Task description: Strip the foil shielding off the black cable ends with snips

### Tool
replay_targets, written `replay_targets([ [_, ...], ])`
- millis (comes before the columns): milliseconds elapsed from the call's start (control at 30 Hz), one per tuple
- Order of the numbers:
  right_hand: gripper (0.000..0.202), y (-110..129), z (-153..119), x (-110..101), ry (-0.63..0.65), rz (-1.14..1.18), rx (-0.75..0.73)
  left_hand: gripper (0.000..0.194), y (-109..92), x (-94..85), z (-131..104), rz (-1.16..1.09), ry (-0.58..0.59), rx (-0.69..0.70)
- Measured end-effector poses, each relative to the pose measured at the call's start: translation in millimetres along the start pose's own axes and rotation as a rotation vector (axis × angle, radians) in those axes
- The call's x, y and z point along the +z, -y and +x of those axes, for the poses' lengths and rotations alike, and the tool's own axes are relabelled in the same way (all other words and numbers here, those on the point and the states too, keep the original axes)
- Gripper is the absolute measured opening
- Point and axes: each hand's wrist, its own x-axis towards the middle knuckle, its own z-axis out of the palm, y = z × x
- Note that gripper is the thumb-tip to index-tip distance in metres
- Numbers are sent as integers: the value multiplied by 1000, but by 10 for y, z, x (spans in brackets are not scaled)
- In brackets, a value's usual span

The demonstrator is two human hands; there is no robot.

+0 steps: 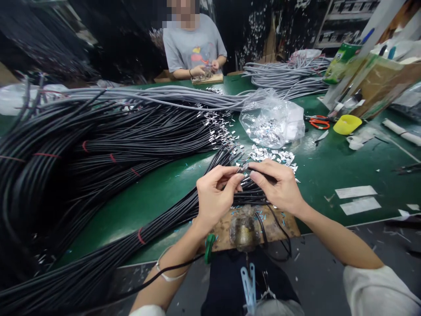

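My left hand and my right hand meet above the wooden board, fingertips pinched close together. Between them are small, thin wire ends, too fine to make out in detail. Dark cable shows under the fingers of my right hand, which seems to hold the cable's end. Below lies a bundle of black cables, bound with a red tie. A worn, round metal fixture stands on the wooden board just under my hands. One loose black cable crosses my left forearm.
Large black cable bundles fill the left, with grey cables behind. Silvery scraps lie beside a clear plastic bag. Orange-handled pliers and a yellow cup-like object lie right. A co-worker sits opposite.
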Motion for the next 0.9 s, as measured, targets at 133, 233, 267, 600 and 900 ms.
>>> replay_targets([
  [133,20,1,-5,0,-2,-26,6,11,10,18,-10,6,-21,4],
  [233,20,14,-19,10,-27,-46,9,12,5,20,-4,6,-40,-13],
  [267,19,19,-22,10,-36,-56,9,12,-2,12,5,6,-37,-20],
  [600,19,49,57,-142,-59,25,22,12,-85,-53,50,-114,119,-85],
  [900,13,75,25,-105,-27,47,-42,8,-34,-31,24,81,161,79],
])
